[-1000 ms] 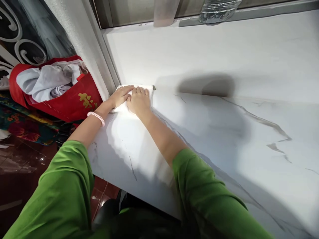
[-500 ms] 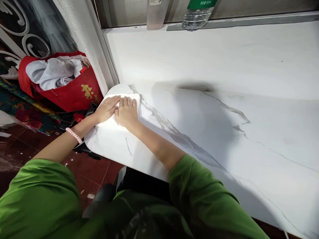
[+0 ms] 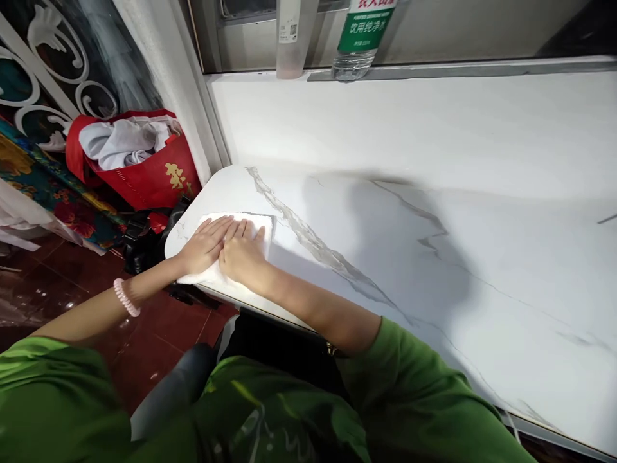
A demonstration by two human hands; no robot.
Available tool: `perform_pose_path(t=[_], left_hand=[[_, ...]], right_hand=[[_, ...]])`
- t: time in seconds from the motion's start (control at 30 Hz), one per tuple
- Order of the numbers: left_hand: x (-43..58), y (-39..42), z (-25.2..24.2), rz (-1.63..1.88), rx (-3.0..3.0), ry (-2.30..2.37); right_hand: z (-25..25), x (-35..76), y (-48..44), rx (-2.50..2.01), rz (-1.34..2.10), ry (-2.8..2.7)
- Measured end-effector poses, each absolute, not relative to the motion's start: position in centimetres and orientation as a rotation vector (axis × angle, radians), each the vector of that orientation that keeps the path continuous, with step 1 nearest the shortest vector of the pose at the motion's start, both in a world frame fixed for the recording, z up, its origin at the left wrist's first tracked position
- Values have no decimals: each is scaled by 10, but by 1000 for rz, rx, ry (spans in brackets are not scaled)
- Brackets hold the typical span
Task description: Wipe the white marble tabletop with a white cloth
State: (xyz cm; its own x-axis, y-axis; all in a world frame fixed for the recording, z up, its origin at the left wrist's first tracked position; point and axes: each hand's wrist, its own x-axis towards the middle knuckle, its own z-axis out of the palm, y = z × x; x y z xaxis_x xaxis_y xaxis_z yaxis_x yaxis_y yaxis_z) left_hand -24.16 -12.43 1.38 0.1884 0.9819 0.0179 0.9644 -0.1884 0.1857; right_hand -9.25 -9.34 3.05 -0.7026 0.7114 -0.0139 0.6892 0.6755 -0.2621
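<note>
A folded white cloth [image 3: 264, 239] lies on the left end of the white marble-patterned table [image 3: 318, 302], reaching the near edge. My left hand [image 3: 205, 247] rests flat on the cloth with its fingers stretched out toward the far side. Beside it, touching it, my right hand [image 3: 242, 257] presses down on the cloth, fingers extended and slightly bent at the knuckles. Neither hand is wrapped around the cloth. A pink coil band [image 3: 126, 298] circles my left wrist.
A red bag [image 3: 144, 180] stuffed with white fabric stands left of the table, near a white curtain [image 3: 168, 83]. On the ledge at the back are a labelled water bottle [image 3: 364, 35] and a translucent container [image 3: 290, 48]. Black items [image 3: 139, 244] sit below the bag.
Both hands and the cloth have slid across the table toward its near edge. My view has tilted up a little, showing more of the bottle and container.
</note>
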Motion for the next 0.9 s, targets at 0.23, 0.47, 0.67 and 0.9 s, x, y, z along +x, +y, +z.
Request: perform_pose_path(t=[0.23,0.47,0.67,0.9], left_hand=[[-224,0,10,199,2333,1965],[-192,106,3,282,2466,1901],[-188,116,-1,306,2443,1913],[-163,61,4,299,2361,1958]], right_hand=[[7,-81,14,-1251,239,-2510],[-12,-53,108,-1288,185,-2302],[-18,-49,118,-1275,162,-2260],[-19,-24,77,-1177,56,-2369]])
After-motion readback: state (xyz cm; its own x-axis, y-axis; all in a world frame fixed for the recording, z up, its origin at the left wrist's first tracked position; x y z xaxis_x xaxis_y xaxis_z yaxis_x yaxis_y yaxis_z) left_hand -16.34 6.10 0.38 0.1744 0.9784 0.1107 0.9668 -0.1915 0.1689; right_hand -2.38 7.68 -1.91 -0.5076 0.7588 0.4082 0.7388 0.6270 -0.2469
